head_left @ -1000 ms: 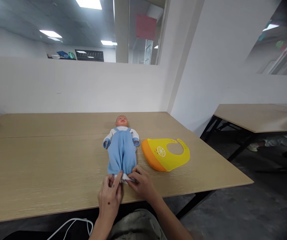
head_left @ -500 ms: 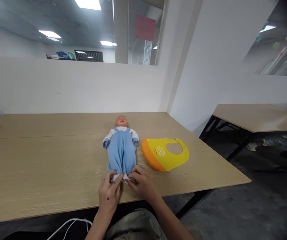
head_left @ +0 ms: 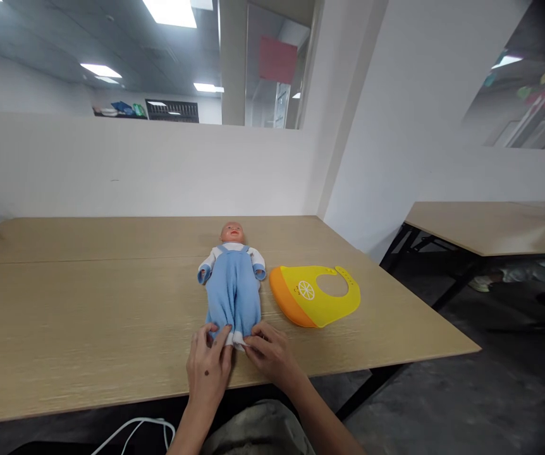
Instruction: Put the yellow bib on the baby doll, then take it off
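Note:
On its back on the table lies a baby doll point(head_left: 232, 233), head toward the wall and feet toward me. It wears a white top and light blue overalls point(head_left: 232, 287) with white cuffs point(head_left: 238, 340) at the leg ends. My left hand point(head_left: 208, 360) is closed on the left leg's cuff, thumb and fingers pinching the cloth. Across from it, my right hand point(head_left: 272, 354) pinches the other leg's cuff. The doll's feet are hidden. Right of the doll lies a yellow bib point(head_left: 327, 309) with an orange pocket point(head_left: 290, 303) and a citrus-slice print.
The wooden table point(head_left: 87, 316) meets a white wall point(head_left: 182, 170) at the back, and its front edge runs just below my hands. A second table point(head_left: 500, 227) stands at the right. A white cable point(head_left: 133, 424) hangs near my lap.
The fingers of both hands have shifted slightly on the leg cuffs, and the white cloth between them looks less spread. The whole view has tilted a little; doll and bib stay put.

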`<action>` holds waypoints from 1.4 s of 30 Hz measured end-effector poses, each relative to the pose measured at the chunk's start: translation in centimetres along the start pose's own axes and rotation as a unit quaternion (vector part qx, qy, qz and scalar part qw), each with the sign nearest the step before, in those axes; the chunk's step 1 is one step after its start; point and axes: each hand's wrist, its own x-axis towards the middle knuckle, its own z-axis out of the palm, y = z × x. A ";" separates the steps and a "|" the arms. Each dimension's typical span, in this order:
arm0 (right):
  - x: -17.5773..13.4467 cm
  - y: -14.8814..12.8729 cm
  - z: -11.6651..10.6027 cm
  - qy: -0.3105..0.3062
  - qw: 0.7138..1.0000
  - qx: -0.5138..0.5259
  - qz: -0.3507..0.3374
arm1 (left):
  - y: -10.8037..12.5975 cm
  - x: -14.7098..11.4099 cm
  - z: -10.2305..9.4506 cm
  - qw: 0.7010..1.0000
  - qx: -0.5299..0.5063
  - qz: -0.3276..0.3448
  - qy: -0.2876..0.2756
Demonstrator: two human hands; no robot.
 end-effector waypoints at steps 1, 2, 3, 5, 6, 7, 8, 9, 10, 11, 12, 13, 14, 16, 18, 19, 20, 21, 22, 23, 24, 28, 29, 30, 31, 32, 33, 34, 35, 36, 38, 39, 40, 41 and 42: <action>0.0 0.0 0.0 -0.001 1.000 -0.004 -0.002 | 0.0 0.0 0.0 1.000 0.000 -0.002 -0.001; 0.0 -0.1 0.0 -0.002 1.000 -0.008 -0.004 | 0.1 0.0 0.0 1.000 -0.001 -0.003 -0.001; 0.0 -0.1 -0.1 -0.001 1.000 -0.010 -0.007 | 0.1 0.0 0.0 1.000 -0.005 -0.003 0.001; 0.0 -0.3 -0.2 -0.002 1.000 -0.010 -0.016 | 0.3 0.1 -0.1 1.000 -0.016 0.003 0.004; 0.0 -0.3 -0.3 -0.003 1.000 -0.009 -0.021 | 0.4 0.2 -0.2 1.000 -0.022 0.007 0.004; 0.1 -0.4 -0.3 -0.004 1.000 -0.008 -0.025 | 0.5 0.3 -0.2 1.000 -0.026 0.013 0.003; 0.1 -0.4 -0.4 -0.006 1.000 -0.008 -0.028 | 0.6 0.3 -0.3 0.999 -0.028 0.019 0.001; 0.1 -0.4 -0.5 -0.007 0.999 -0.009 -0.030 | 0.7 0.4 -0.3 0.999 -0.028 0.025 -0.002; 0.2 -0.4 -0.5 -0.006 0.999 -0.011 -0.030 | 0.7 0.5 -0.3 0.999 -0.026 0.031 -0.003; 0.2 -0.4 -0.5 -0.005 0.999 -0.012 -0.030 | 0.7 0.5 -0.4 0.999 -0.025 0.037 -0.001; 0.2 -0.4 -0.5 -0.004 0.999 -0.013 -0.029 | 0.7 0.5 -0.4 0.999 -0.023 0.043 0.002; 0.2 -0.5 -0.5 -0.004 1.000 -0.012 -0.027 | 0.7 0.5 -0.4 0.999 -0.022 0.049 0.006; 0.2 -0.5 -0.5 -0.004 1.000 -0.008 -0.024 | 0.6 0.5 -0.4 0.998 -0.021 0.056 0.010; 0.2 -0.6 -0.6 -0.006 1.000 0.010 -0.009 | 0.6 0.4 -0.5 0.997 -0.023 0.069 0.015; 0.1 -0.7 -0.7 -0.003 0.999 0.048 0.025 | 0.5 0.4 -0.5 0.996 -0.024 0.080 0.018; 0.0 -0.6 -0.8 0.005 0.996 0.069 0.051 | 0.5 0.4 -0.5 0.996 -0.024 0.083 0.019; -0.1 -0.4 -1.0 0.020 0.992 0.089 0.082 | 0.5 0.4 -0.6 0.996 -0.023 0.086 0.020; -0.3 0.1 -1.3 0.040 0.987 0.106 0.117 | 0.4 0.4 -0.5 0.996 -0.022 0.089 0.021; -0.6 0.8 -1.7 0.064 0.978 0.117 0.158 | 0.4 0.4 -0.5 0.995 -0.021 0.091 0.021; -1.0 1.7 -2.2 0.092 0.966 0.125 0.206 | 0.4 0.3 -0.5 0.995 -0.021 0.093 0.021; -1.4 2.8 -2.9 0.118 0.951 0.132 0.255 | 0.3 0.3 -0.4 0.995 -0.022 0.094 0.021; -3.2 8.5 -6.6 0.245 0.834 0.190 0.457 | 0.3 0.2 -0.2 0.996 -0.021 0.087 0.023; -3.7 9.8 -7.6 0.276 0.805 0.204 0.484 | 0.4 0.2 -0.2 0.996 -0.020 0.083 0.022; -4.1 11.0 -8.7 0.310 0.779 0.208 0.504 | 0.4 0.2 -0.2 0.996 -0.019 0.080 0.020; -4.4 12.0 -9.7 0.342 0.756 0.212 0.516 | 0.5 0.3 -0.3 0.997 -0.018 0.078 0.018; -4.7 12.7 -10.7 0.370 0.730 0.224 0.529 | 0.5 0.3 -0.3 0.997 -0.016 0.076 0.016; -4.8 13.2 -11.6 0.392 0.699 0.243 0.547 | 0.6 0.3 -0.3 0.997 -0.015 0.076 0.015; -4.9 13.5 -12.5 0.406 0.666 0.265 0.566 | 0.6 0.3 -0.4 0.997 -0.015 0.077 0.015; -4.8 13.7 -13.4 0.413 0.633 0.290 0.587 | 0.6 0.3 -0.4 0.997 -0.015 0.079 0.015; -4.8 13.8 -14.2 0.409 0.603 0.315 0.608 | 0.6 0.3 -0.4 0.996 -0.017 0.081 0.015; -4.5 13.9 -15.5 0.381 0.562 0.359 0.640 | 0.5 0.3 -0.4 0.997 -0.023 0.079 0.013; -4.4 14.0 -16.0 0.364 0.551 0.379 0.648 | 0.5 0.3 -0.4 0.997 -0.027 0.076 0.012; -4.3 14.1 -16.3 0.351 0.542 0.396 0.652 | 0.5 0.2 -0.3 0.997 -0.030 0.074 0.012; -4.2 14.2 -16.4 0.344 0.536 0.408 0.654 | 0.5 0.2 -0.3 0.997 -0.034 0.072 0.012; -4.0 14.3 -16.5 0.343 0.530 0.417 0.654 | 0.5 0.3 -0.3 0.997 -0.038 0.070 0.012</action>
